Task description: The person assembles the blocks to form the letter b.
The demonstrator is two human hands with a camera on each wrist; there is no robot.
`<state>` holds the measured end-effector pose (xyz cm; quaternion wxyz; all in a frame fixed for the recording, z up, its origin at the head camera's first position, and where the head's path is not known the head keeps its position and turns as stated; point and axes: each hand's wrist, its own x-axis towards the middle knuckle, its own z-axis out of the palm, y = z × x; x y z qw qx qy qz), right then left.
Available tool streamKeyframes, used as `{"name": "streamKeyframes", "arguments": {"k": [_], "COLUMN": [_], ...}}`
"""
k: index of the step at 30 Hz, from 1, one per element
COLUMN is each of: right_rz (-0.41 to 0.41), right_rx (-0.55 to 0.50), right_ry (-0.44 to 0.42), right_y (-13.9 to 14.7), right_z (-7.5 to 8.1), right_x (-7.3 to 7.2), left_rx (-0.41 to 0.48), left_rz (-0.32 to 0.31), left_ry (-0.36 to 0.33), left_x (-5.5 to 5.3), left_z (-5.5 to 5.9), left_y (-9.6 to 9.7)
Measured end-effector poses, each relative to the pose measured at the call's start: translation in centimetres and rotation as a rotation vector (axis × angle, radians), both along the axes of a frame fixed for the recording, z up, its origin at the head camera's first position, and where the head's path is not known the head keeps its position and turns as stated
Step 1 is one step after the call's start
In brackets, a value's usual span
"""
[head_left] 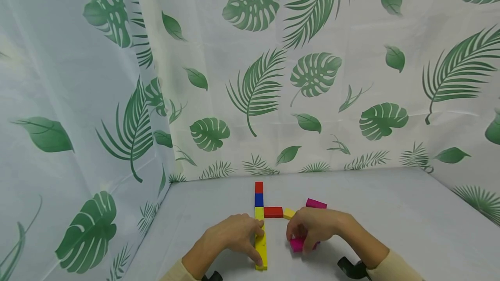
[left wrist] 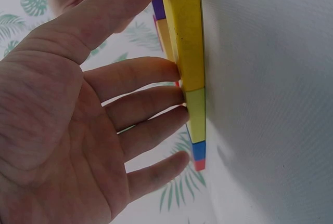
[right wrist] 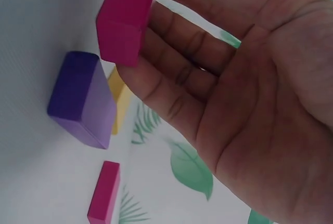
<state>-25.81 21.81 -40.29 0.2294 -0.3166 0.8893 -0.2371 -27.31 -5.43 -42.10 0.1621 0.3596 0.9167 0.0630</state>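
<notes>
A straight row of blocks runs away from me: a long yellow block [head_left: 261, 255], a paler yellow block [left wrist: 196, 115], a blue block [head_left: 259, 200] and a red block [head_left: 259, 187] at the far end. My left hand [head_left: 238, 233] lies along the row's left side, fingers fairly straight, fingertips at the yellow blocks and thumb near the close end. To the right, my right hand [head_left: 318, 224] pinches a magenta block [right wrist: 122, 26] between thumb and fingers, close over the table. A purple block [right wrist: 83, 99] stands near it, hidden by the hand in the head view.
Another red block [head_left: 273, 212] juts rightward from the row, with a small yellow block [head_left: 289, 214] at its end. A second magenta block [head_left: 316, 203] lies beyond my right hand. The white table [head_left: 371, 211] meets leaf-patterned cloth [head_left: 250, 151] behind and at both sides.
</notes>
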Motion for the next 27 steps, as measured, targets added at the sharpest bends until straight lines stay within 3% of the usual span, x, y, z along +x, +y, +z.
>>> {"name": "streamKeyframes", "arguments": {"k": [6, 16, 27], "right_rz": [0.035, 0.001, 0.017], "right_rx": [0.017, 0.039, 0.028], "right_ry": [0.002, -0.015, -0.036], "right_y": [-0.6, -1.1, -1.2], "right_z": [-0.1, -0.4, -0.8], "right_x": [0.2, 0.5, 0.6], "left_rx": [-0.001, -0.010, -0.005], "left_rz": [-0.003, 0.005, 0.006], "left_ry": [0.014, 0.005, 0.001], "left_x": [0.1, 0.2, 0.0], "left_z": [0.1, 0.3, 0.1], "left_y": [-0.1, 0.0, 0.0]}}
